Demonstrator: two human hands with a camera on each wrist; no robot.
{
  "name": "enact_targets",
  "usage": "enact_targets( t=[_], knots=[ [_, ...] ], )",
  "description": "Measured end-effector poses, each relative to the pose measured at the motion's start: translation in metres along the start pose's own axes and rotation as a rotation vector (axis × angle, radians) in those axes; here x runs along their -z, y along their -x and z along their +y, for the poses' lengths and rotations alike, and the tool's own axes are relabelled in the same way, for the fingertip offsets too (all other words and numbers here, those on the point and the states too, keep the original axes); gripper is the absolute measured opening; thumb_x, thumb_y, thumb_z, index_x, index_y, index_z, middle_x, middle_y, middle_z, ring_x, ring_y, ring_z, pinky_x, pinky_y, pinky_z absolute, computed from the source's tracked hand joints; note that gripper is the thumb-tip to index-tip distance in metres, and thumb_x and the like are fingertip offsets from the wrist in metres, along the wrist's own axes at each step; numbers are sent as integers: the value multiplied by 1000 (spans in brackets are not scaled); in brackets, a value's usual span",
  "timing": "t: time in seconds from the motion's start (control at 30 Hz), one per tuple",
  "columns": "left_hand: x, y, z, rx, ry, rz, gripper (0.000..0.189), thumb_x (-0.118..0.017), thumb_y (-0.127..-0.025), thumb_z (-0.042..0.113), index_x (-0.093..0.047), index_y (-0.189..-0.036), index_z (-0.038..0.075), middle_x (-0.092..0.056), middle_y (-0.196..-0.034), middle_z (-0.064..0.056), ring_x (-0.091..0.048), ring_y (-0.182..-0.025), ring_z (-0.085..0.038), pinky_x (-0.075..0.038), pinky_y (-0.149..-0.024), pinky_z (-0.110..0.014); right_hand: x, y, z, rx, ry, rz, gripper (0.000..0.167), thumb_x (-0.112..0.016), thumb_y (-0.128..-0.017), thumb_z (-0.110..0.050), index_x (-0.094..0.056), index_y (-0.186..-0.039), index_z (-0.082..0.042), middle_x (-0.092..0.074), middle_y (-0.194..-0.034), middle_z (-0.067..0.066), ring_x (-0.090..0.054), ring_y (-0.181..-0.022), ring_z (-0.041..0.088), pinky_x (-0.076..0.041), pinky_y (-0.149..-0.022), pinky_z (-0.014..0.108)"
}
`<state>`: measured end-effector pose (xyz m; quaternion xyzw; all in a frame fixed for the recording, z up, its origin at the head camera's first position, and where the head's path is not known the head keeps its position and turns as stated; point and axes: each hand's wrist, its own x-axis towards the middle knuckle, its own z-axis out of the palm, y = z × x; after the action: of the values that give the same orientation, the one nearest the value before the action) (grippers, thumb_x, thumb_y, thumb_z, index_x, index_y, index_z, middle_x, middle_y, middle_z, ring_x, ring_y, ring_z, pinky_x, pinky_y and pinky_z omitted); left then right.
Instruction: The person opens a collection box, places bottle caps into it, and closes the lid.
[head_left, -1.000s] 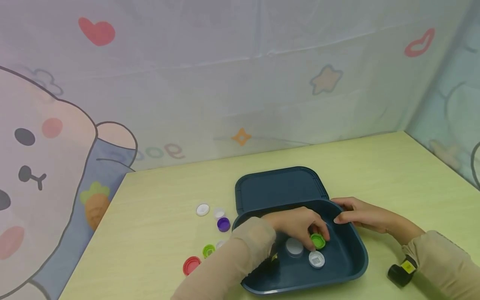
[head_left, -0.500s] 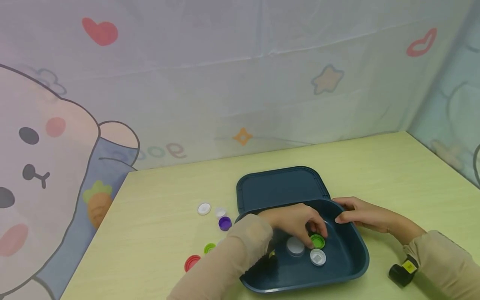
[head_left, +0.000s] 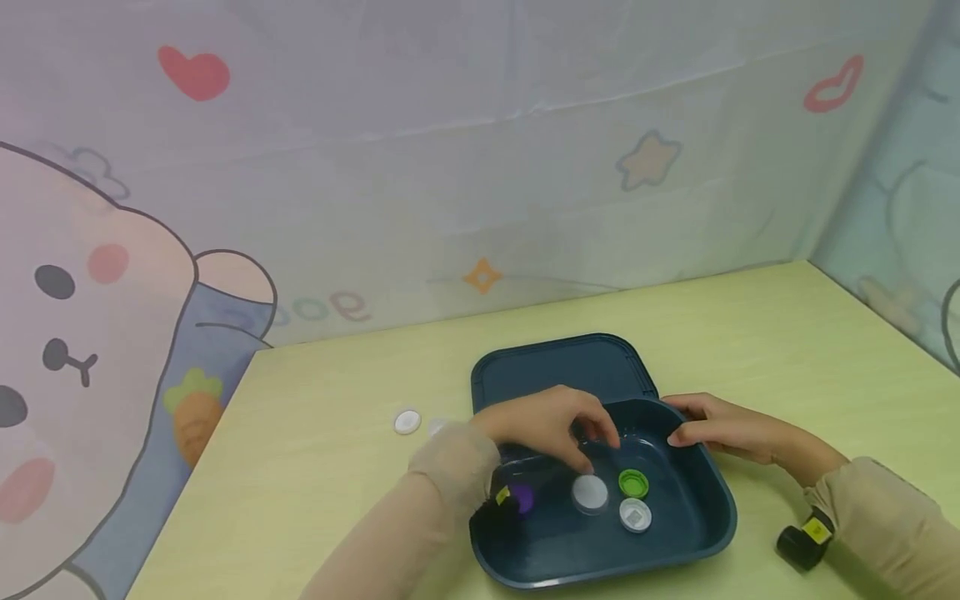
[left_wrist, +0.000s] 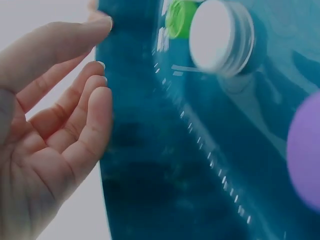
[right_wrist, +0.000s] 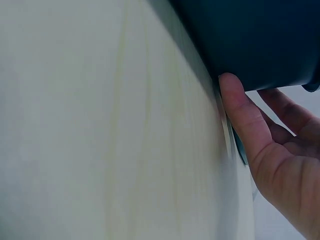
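My left hand (head_left: 551,423) hovers over the back part of a dark blue plastic box (head_left: 600,575), its fingers loosely curved and nothing between them. Below its fingertips lies a white cap (head_left: 590,493). A green cap (head_left: 633,483) and a smaller white cap (head_left: 635,516) sit to its right on the box floor. Partly behind the wrist camera, a purple cap (head_left: 522,499) shows inside the box; the left wrist view has it at the right edge. My right hand (head_left: 731,429) holds the box's back right corner, thumb over the rim and fingers outside.
The dark blue lid (head_left: 558,367) lies behind the box. On the yellow-green table (head_left: 330,467), a white cap (head_left: 407,422) lies left of the box, with another pale cap (head_left: 437,427) partly behind my left sleeve. A patterned cloth (head_left: 420,167) hangs at the back.
My left hand has let go of the green cap and moved back and left, up off the box floor. The green cap stays there. My right hand keeps its hold.
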<state>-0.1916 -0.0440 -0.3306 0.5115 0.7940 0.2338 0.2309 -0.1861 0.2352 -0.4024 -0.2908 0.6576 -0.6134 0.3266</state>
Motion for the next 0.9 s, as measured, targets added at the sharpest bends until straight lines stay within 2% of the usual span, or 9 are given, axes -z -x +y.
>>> enact_targets(
  t=[0.13,0.33,0.6,0.73,0.9],
  knots=[
    [7,18,-4,26,79,60,35,-76,-76,6,-66,-109,8,-58,-107,0,-52,-96,-4,-49,-77,-16,-1,1,2,-11,2,13,48,-47,-92,-4,-32,-133,15,-54,-119,15,-56,-103,20,-49,-87,32],
    [15,51,-10,64,166,155,35,-74,-77,6,-65,-111,6,-57,-110,3,-53,-102,-10,-51,-79,-21,0,1,1,-24,21,20,46,-48,-92,-5,-37,-132,12,-54,-118,16,-56,-103,21,-49,-87,33],
    [19,84,-22,113,229,214,33,-73,-78,5,-66,-110,9,-57,-112,4,-51,-108,-10,-50,-83,-26,0,2,1,-18,-4,18,52,-48,-92,-5,-29,-136,15,-52,-124,13,-55,-107,20,-48,-89,32],
    [17,102,-31,149,297,266,32,-73,-78,4,-66,-108,10,-59,-111,1,-53,-106,-18,-50,-86,-32,0,1,1,-18,-15,10,51,-47,-92,-5,-29,-136,15,-52,-124,13,-55,-108,20,-48,-89,33],
    [14,122,-45,199,353,318,31,-72,-78,5,-65,-108,8,-59,-112,-11,-52,-108,-32,-47,-90,-37,1,1,1,-7,-21,-1,51,-46,-93,-4,-28,-136,15,-52,-124,13,-55,-107,20,-49,-88,34]
  ],
)
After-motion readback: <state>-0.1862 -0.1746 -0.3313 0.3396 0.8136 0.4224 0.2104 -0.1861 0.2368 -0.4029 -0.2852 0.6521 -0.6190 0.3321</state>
